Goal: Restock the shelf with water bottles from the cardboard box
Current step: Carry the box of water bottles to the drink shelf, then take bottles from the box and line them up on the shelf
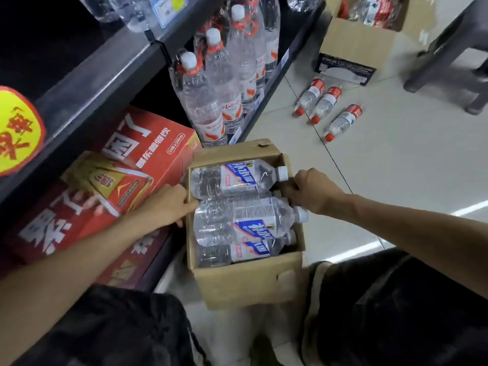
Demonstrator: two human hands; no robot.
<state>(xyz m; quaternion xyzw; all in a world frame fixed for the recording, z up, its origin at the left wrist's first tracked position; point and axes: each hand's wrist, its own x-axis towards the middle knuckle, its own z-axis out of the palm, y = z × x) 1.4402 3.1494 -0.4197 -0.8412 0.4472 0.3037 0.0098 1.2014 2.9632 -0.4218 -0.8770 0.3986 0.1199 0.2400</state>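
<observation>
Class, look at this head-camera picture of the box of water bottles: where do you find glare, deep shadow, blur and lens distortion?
Head view: glare streaks cross the floor tiles at right and glint on the bottles in the cardboard box; the upper shelf recess is near black; the wide lens bends the shelf edge and stretches both forearms; the yellow sign and the left hand look soft, while the right hand is sharper.

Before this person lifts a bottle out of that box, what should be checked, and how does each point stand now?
1. Open brown cardboard box sits upright on the floor: ok.
2. Clear blue-labelled water bottles lie on their sides on top, reachable: ok.
3. Right hand is at the bottle necks; whether its fingers hold one: cannot tell.
4. Left hand rests at the box's left wall, steadying it: ok.
5. Free space on the dark metal shelf for these bottles: cannot tell.
</observation>
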